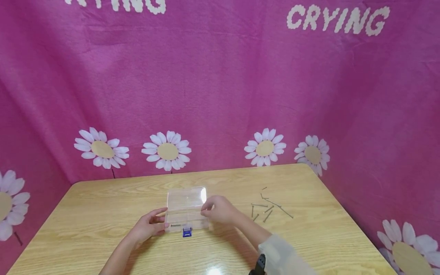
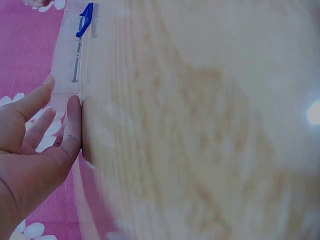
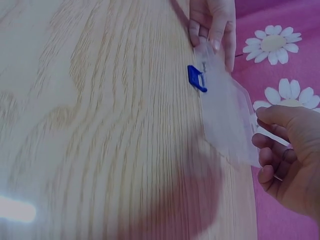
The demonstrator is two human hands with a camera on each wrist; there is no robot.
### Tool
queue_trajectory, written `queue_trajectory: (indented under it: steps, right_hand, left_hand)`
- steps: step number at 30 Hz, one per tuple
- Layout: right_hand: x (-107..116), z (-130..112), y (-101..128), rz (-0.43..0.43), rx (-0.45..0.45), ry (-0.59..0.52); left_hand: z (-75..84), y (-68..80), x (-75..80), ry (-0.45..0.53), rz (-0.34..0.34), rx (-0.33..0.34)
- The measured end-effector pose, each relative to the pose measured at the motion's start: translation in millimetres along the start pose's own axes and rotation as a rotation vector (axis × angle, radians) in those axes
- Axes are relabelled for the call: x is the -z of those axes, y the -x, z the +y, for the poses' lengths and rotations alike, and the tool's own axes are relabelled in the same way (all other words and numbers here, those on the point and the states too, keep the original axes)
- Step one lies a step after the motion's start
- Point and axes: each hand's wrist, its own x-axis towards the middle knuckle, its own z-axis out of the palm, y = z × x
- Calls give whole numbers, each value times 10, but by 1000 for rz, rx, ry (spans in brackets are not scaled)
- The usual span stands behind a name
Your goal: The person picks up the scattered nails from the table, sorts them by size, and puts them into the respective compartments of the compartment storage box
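A clear plastic box [image 1: 186,209] sits flat at lower centre of the head view, its lid tipped up at the back, a blue latch [image 1: 187,232] at its near edge. One nail [image 2: 76,62] lies inside along the front.

Light wooden table [image 1: 103,214], clear plastic box [image 1: 185,208], scattered nails [image 1: 268,208]
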Motion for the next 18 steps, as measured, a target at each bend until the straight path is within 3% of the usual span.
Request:
queue_trajectory:
  steps: [7,18]
  right_hand:
    - [121,143,69,6,21,47]
    - [435,350,257,24,-44,66]
  left_hand:
    - [-28,-16,4,10,-17,-9]
    - [7,10,6,11,-19,-10]
